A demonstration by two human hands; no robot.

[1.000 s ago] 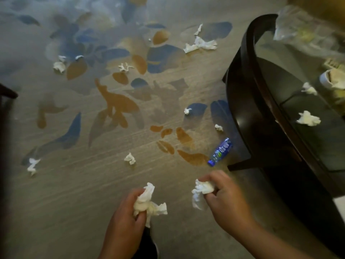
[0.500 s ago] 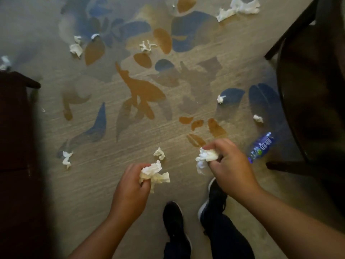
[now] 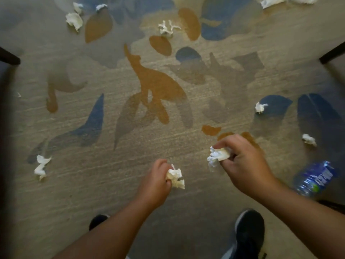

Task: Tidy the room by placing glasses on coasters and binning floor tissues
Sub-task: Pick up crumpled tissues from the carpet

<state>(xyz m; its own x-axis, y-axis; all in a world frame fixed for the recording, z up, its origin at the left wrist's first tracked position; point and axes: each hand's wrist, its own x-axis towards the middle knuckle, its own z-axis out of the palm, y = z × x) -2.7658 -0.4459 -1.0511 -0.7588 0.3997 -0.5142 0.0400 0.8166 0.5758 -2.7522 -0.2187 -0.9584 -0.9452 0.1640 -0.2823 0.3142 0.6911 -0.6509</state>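
My left hand [image 3: 155, 181] is low over the patterned carpet, closed around a wad of crumpled white tissue [image 3: 175, 177]. To its right, my right hand [image 3: 244, 163] grips another crumpled tissue [image 3: 217, 156]. Several loose tissues lie on the floor: one at the left [image 3: 41, 166], two at the right [image 3: 260, 107] [image 3: 309, 139], one at the top centre [image 3: 166, 28], one at the top left [image 3: 74, 19], and a larger one at the top right edge [image 3: 276, 0]. No glasses, coasters or bin are in view.
A plastic water bottle with a blue label [image 3: 315, 177] lies on the carpet at the right. Dark furniture edges show at the left [image 3: 9, 57] and the upper right [image 3: 332, 53]. My two dark shoes [image 3: 249, 232] stand at the bottom.
The view has dropped closer to the floor and shifted left, and the dark table has left the frame. The small tissue ahead of my left hand is no longer visible. Both hands still hold tissues.
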